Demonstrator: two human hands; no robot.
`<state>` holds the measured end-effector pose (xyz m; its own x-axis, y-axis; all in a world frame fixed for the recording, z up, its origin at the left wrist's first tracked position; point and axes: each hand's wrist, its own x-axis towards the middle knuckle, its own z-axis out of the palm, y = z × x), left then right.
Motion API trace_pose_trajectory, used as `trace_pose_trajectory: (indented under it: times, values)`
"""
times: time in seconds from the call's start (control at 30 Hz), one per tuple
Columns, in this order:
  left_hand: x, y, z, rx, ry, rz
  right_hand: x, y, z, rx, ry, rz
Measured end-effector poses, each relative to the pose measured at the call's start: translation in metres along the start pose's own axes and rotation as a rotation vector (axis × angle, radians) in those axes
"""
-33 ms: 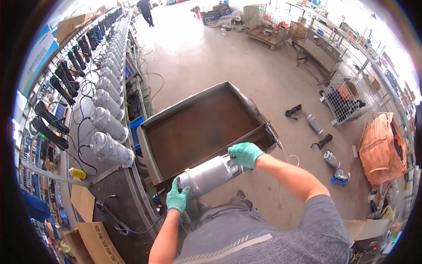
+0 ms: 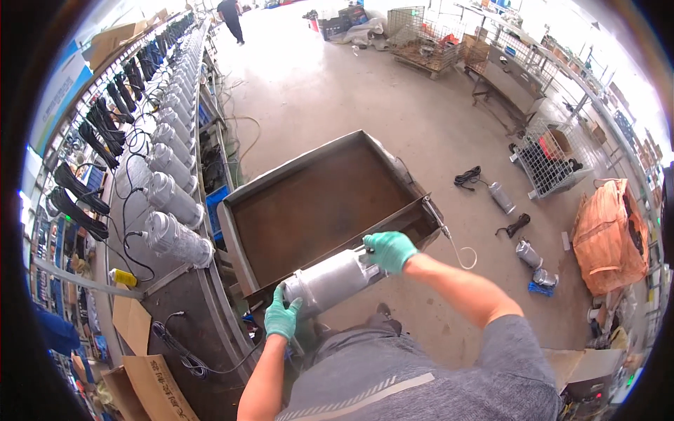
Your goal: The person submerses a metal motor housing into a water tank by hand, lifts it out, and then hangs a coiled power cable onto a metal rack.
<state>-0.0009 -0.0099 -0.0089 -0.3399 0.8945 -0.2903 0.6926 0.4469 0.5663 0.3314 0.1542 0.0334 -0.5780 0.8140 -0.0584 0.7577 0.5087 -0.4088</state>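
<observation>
Both forearms reach forward over the near edge of a shallow metal tray (image 2: 319, 207). The left hand (image 2: 281, 320) comes up almost straight from the lower edge, its wrist upright in view; the right hand (image 2: 390, 251) reaches in from the lower right, its forearm slanting up and leftward from a bent elbow, back of the hand uppermost. Both wear green gloves.

A silver cylindrical pump (image 2: 328, 282) lies slantwise between them along the tray's near side, its right end higher in view. Whether the tray bears its weight cannot be told. The left grip is part open, thumb spread from the fingers, and has hold of the pump's left end. The right grip is closed more tightly, fingers curled over the fitting at the other end; the fingertips are partly hidden.

One slim metal nozzle (image 2: 434, 212) with a pale hose sits at the tray's right corner. On the floor to the right are three silver cylinders (image 2: 501, 198), two black cable bundles (image 2: 467, 177), one near mesh cage (image 2: 551, 161) and one orange sack (image 2: 608, 242).

The counter (image 2: 217, 337) on the left carries a long row of pumps (image 2: 177, 240): the nearest four count clearly, the farther ones merge. One yellow cylinder (image 2: 124, 277) and one loose dark cable (image 2: 188, 356) lie nearer, beside an open cardboard box (image 2: 156, 386).
</observation>
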Motion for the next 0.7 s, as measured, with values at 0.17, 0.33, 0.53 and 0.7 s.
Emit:
trace_pose_trajectory:
  times: [0.17, 0.33, 0.53, 0.7]
  values:
    - [0.002, -0.012, 0.004, -0.003, 0.009, -0.014, -0.012, -0.041, 0.038, 0.185, 0.417, 0.383]
    - [0.004, -0.006, 0.004, 0.012, 0.02, 0.018, -0.003, -0.017, 0.031, 0.142, 0.452, 0.157]
    - [0.003, -0.012, 0.0, -0.012, 0.002, -0.028, 0.024, 0.008, 0.037, 0.486, 0.017, -0.106]
    - [0.002, 0.002, -0.003, 0.07, -0.026, -0.013, 0.012, -0.007, 0.065, 0.534, 0.426, 0.059]
